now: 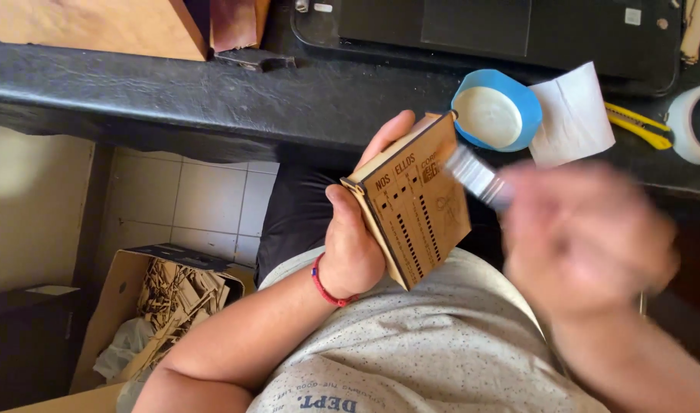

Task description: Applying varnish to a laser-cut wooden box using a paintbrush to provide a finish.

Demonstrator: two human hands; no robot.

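Here the left hand (355,237) tilts a wooden box (416,200), fingers clamped round it — the blurred right hand (587,237) grips a brush (478,177).

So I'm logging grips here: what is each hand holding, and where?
The left hand grips the wooden box by its left edge. The blurred right hand holds a brush by its handle.

Right hand (587,237) motion-blurred; brush (478,177) handle hidden in its grip.
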